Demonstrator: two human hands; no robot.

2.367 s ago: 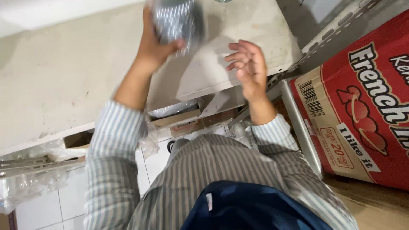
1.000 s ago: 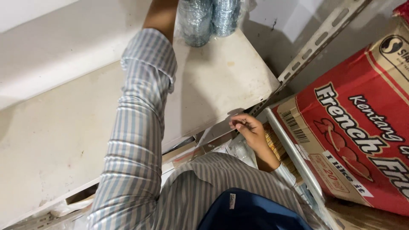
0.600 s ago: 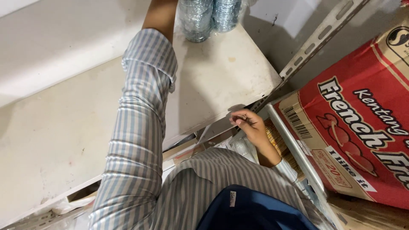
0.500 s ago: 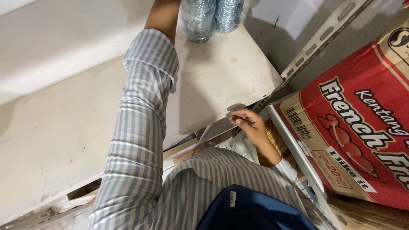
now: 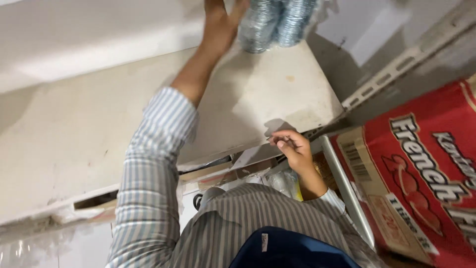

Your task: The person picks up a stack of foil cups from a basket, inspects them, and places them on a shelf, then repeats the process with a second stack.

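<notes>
While the left hand [image 5: 221, 22] presses open-fingered against stacked foil cups [image 5: 274, 22] atop a white shelf [image 5: 258, 106], the right hand [image 5: 292, 148] – fingers curled – touches its edge, beside a red carton [image 5: 421, 173].

We seem to be in a food storeroom: a metal shelf [image 5: 277, 99] on slotted uprights [image 5: 396, 69], a red frozen-fries carton [image 5: 421, 173], stacked foil containers [image 5: 275, 22], white wall tiles [image 5: 84, 245].

To my right a red-and-tan cardboard carton [image 5: 421, 183] with a white barcode label [image 5: 358, 159] leans by the shelf, and clear-wrapped silvery stacks [image 5: 275, 22] sit above.
</notes>
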